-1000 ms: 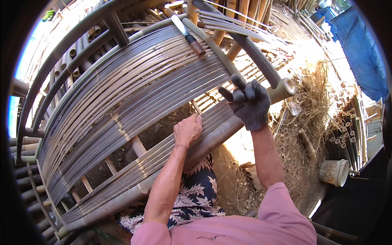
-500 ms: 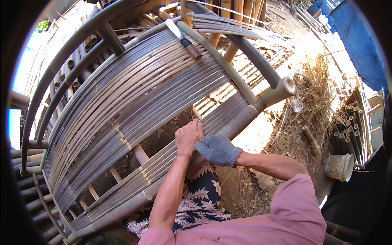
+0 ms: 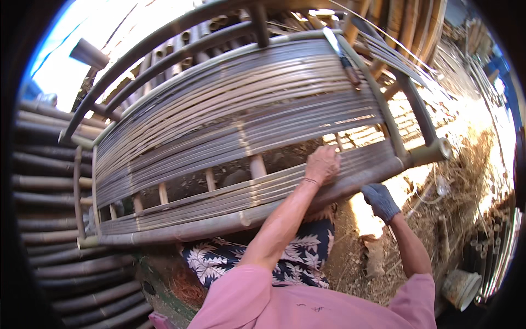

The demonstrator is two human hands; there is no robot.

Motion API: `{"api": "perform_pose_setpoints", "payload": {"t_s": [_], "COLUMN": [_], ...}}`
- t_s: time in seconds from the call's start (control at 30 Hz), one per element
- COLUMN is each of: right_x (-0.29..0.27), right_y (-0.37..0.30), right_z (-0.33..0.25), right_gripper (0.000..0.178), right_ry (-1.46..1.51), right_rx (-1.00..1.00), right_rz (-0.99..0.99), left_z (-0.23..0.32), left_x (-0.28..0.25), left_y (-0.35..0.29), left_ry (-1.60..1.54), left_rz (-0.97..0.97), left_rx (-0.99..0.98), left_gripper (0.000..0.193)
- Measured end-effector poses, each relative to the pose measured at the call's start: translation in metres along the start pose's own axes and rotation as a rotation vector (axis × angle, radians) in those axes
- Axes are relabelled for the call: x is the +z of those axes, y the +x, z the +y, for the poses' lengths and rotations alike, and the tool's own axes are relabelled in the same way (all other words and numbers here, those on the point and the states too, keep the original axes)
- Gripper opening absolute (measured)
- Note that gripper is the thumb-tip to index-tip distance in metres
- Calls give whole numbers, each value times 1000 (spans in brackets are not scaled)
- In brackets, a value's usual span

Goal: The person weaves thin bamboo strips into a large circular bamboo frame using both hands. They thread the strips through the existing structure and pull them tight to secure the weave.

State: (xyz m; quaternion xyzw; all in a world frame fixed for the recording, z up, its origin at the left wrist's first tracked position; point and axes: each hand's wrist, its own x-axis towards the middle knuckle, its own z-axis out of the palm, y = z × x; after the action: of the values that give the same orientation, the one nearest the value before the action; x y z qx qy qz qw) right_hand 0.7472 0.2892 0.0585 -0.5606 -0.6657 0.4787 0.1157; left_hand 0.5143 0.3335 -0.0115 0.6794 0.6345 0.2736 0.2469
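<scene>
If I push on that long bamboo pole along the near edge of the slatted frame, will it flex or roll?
The near bamboo pole is thick and round, so it is probably stiff. It seems joined into the slatted frame, so it is unlikely to roll. The left hand rests on the slats above it; the gloved right hand is beside it.

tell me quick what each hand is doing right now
Left hand: bare, fingers curled onto the flat grey bamboo slats, holding nothing loose.
Right hand: gloved, under the thick bamboo rail; grip cannot be told.
</scene>
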Motion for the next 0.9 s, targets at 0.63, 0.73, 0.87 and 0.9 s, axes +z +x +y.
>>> {"api": "perform_pose_setpoints", "payload": {"t_s": [0.63, 0.73, 0.87, 0.9], "right_x": [118, 164, 185, 187], "right_y": [-285, -309, -327, -323], "right_z": [283, 276, 278, 276], "right_gripper": [28, 21, 24, 27], "right_ry": [1350, 836, 476, 352], "right_rx": [766, 1109, 1135, 1112], "right_rz": [958, 914, 646, 565], "left_z": [-87, -93, -119, -126], "left_x": [-151, -134, -140, -151], "left_y": [-158, -141, -128, -126], "left_ry": [159, 246, 424, 485], "left_rz": [94, 131, 177, 190], "left_rx": [235, 348, 440, 411], "left_gripper": [40, 21, 8, 8]}}
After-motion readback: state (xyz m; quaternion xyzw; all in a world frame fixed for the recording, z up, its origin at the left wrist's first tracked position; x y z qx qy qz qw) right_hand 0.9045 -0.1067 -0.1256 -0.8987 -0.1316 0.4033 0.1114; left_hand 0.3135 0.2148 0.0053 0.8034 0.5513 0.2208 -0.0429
